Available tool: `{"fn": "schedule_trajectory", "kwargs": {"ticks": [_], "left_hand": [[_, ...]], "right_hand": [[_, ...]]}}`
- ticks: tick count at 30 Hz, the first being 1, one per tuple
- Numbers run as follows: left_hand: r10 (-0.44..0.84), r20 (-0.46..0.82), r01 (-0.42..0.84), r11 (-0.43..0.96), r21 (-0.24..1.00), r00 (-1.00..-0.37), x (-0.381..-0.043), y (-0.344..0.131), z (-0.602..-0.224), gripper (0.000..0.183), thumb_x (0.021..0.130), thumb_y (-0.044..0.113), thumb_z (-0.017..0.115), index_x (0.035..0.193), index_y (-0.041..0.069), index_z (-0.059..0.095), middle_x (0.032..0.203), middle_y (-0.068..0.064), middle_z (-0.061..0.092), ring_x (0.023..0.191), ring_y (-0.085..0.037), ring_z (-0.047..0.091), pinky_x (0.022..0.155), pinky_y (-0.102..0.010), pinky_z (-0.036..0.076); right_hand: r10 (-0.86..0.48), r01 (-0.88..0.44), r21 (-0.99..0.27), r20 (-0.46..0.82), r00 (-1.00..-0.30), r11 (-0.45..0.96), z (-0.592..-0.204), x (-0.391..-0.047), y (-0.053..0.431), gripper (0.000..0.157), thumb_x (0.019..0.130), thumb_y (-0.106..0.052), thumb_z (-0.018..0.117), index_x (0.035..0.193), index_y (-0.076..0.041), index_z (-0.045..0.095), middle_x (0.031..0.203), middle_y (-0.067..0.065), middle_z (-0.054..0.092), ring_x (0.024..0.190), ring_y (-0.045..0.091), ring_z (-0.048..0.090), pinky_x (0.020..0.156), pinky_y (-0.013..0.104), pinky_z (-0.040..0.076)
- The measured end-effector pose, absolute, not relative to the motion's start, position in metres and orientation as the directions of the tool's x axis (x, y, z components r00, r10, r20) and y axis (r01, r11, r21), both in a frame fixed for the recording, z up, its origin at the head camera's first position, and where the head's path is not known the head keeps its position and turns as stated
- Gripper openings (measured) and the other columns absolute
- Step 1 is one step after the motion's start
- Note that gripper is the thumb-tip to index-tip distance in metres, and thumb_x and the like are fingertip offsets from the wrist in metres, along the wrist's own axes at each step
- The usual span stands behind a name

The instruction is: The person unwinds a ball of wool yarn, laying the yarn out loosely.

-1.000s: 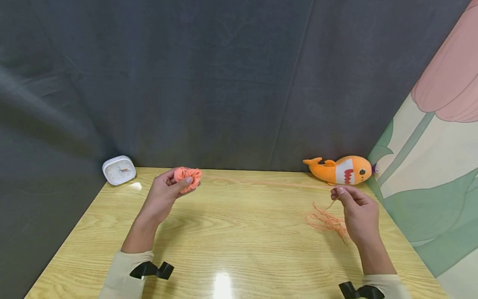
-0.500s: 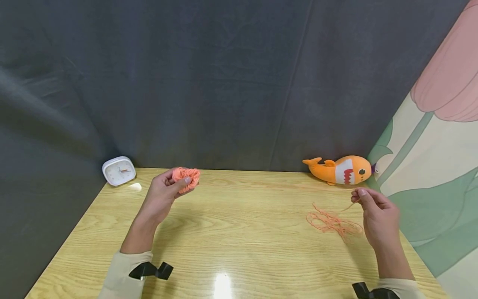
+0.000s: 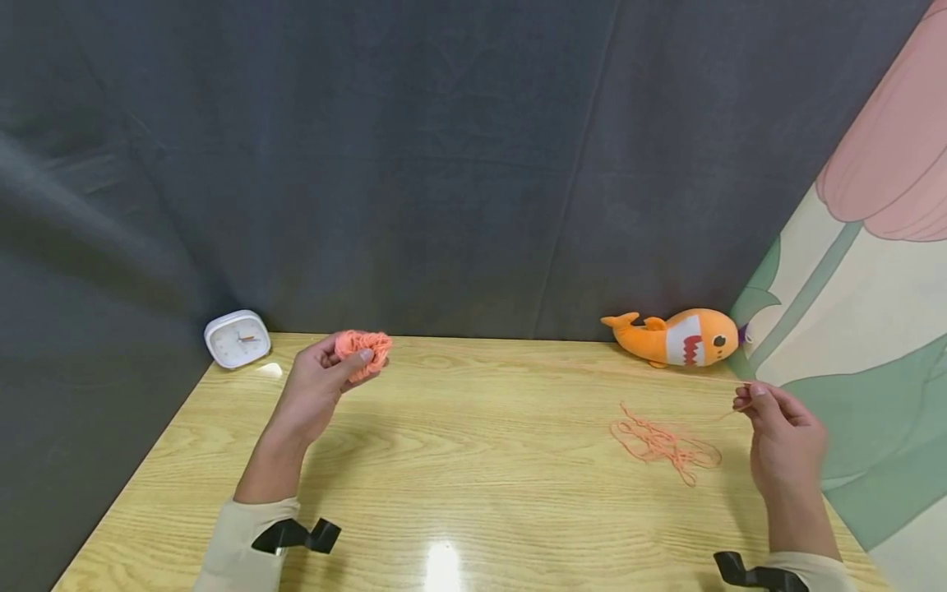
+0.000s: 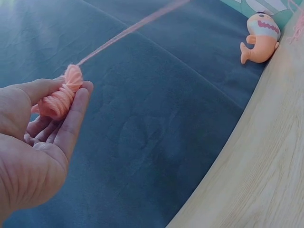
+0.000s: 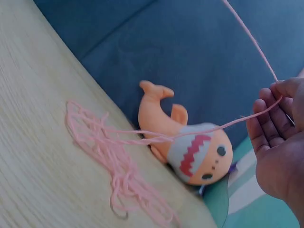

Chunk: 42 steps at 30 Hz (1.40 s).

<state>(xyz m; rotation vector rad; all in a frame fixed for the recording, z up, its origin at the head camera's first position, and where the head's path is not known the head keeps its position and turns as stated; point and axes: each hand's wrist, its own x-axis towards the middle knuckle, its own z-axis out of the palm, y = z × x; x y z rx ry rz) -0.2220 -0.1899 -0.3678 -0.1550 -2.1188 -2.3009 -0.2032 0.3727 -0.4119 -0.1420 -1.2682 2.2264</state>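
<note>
My left hand (image 3: 314, 386) holds a small wound bundle of coral yarn (image 3: 362, 352) between thumb and fingers, raised over the left part of the table. In the left wrist view the bundle (image 4: 59, 99) shows tight wraps, and a taut strand (image 4: 128, 31) runs from its tip. Far to the right, my right hand (image 3: 787, 444) pinches that strand between thumb and forefinger. Past the pinch, the yarn (image 5: 237, 120) sags back down to a loose tangle (image 5: 114, 147) on the table. The tangle (image 3: 662, 448) lies left of the right hand.
An orange shark plush (image 3: 681, 337) lies at the table's back right, behind the yarn tangle. A white clock (image 3: 237, 339) stands at the back left corner. The wooden table (image 3: 473, 460) meets a dark curtain (image 3: 414, 181) behind and a flower-patterned panel (image 3: 880, 329) at right.
My right hand has moved right and slightly toward me, drawing the strand longer. The left hand has drifted a little left with the bundle. The loose tangle lies more uncovered.
</note>
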Motion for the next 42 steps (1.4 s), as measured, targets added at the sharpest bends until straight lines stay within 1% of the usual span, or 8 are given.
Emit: {"fn": "schedule_trajectory", "kwargs": {"ticks": [6,17,23,26,28,33,38,42], "left_hand": [[0.041,0.082,0.079,-0.078,0.994,-0.996,-0.223,-0.192,-0.368,0.034,0.101,0.011,0.066,0.132,-0.003,0.058,0.109,0.009,0.072,0.101,-0.004,0.071,0.089,-0.021,0.060],[0.028,0.079,0.077,-0.082,0.994,-0.996,-0.223,-0.198,-0.362,0.039,0.102,0.009,0.065,0.136,-0.006,0.054,0.108,0.009,0.072,0.099,-0.004,0.073,0.088,-0.021,0.060],[0.036,0.093,0.088,-0.111,0.990,-0.995,-0.225,-0.199,-0.362,0.032,0.101,0.009,0.066,0.130,-0.003,0.058,0.108,0.008,0.072,0.098,-0.005,0.073,0.088,-0.021,0.061],[0.044,0.089,0.084,-0.113,0.990,-0.995,-0.224,-0.199,-0.363,0.033,0.101,0.009,0.066,0.131,-0.003,0.057,0.109,0.008,0.072,0.099,-0.005,0.073,0.088,-0.022,0.061],[0.044,0.087,0.082,-0.110,0.991,-0.995,-0.224,-0.199,-0.364,0.034,0.101,0.009,0.066,0.131,-0.003,0.057,0.109,0.008,0.072,0.100,-0.005,0.073,0.088,-0.022,0.061],[0.045,0.072,0.068,-0.101,0.993,-0.996,-0.223,-0.198,-0.367,0.035,0.102,0.010,0.066,0.132,-0.004,0.056,0.109,0.008,0.072,0.100,-0.005,0.073,0.088,-0.022,0.061],[0.051,0.061,0.057,-0.082,0.995,-0.997,-0.224,-0.197,-0.368,0.038,0.102,0.009,0.065,0.135,-0.006,0.055,0.109,0.009,0.071,0.100,-0.005,0.073,0.089,-0.021,0.060],[0.046,0.066,0.062,-0.083,0.995,-0.997,-0.224,-0.196,-0.370,0.037,0.102,0.009,0.064,0.134,-0.007,0.055,0.109,0.009,0.072,0.100,-0.005,0.073,0.088,-0.022,0.061]], "right_hand": [[0.573,-0.414,-0.803,0.113,-0.812,-0.429,-0.422,-0.202,0.387,0.010,0.093,0.005,0.070,0.099,0.012,0.074,0.082,0.012,0.077,0.068,0.019,0.070,0.068,0.024,0.062],[0.604,-0.447,-0.777,0.109,-0.789,-0.444,-0.432,-0.201,0.404,0.008,0.094,0.010,0.066,0.094,0.014,0.074,0.078,0.014,0.077,0.067,0.020,0.072,0.064,0.025,0.062],[0.543,-0.356,-0.841,0.090,-0.835,-0.408,-0.437,-0.198,0.411,0.010,0.095,0.003,0.068,0.096,0.008,0.077,0.081,0.009,0.078,0.072,0.016,0.073,0.067,0.022,0.061],[0.435,-0.229,-0.929,0.086,-0.896,-0.290,-0.441,-0.197,0.412,0.012,0.098,-0.007,0.068,0.101,0.000,0.078,0.087,0.000,0.079,0.078,0.010,0.073,0.073,0.018,0.060],[0.363,-0.146,-0.979,0.084,-0.928,-0.145,-0.444,-0.197,0.413,0.015,0.100,-0.015,0.068,0.105,-0.006,0.078,0.090,-0.007,0.079,0.083,0.005,0.072,0.076,0.014,0.058],[0.253,-0.038,-0.994,0.063,-0.965,0.102,-0.454,-0.198,0.412,0.016,0.101,-0.026,0.067,0.110,-0.018,0.079,0.093,-0.018,0.077,0.087,-0.003,0.072,0.077,0.009,0.055],[0.179,-0.009,-0.989,0.036,-0.983,0.150,-0.463,-0.201,0.406,0.023,0.103,-0.023,0.066,0.119,-0.012,0.077,0.097,-0.020,0.077,0.089,-0.002,0.073,0.078,0.010,0.056],[0.184,0.036,-0.963,0.014,-0.983,0.267,-0.462,-0.204,0.399,0.038,0.103,-0.030,0.065,0.130,-0.003,0.070,0.099,-0.027,0.074,0.092,-0.007,0.070,0.078,0.008,0.055]]}}
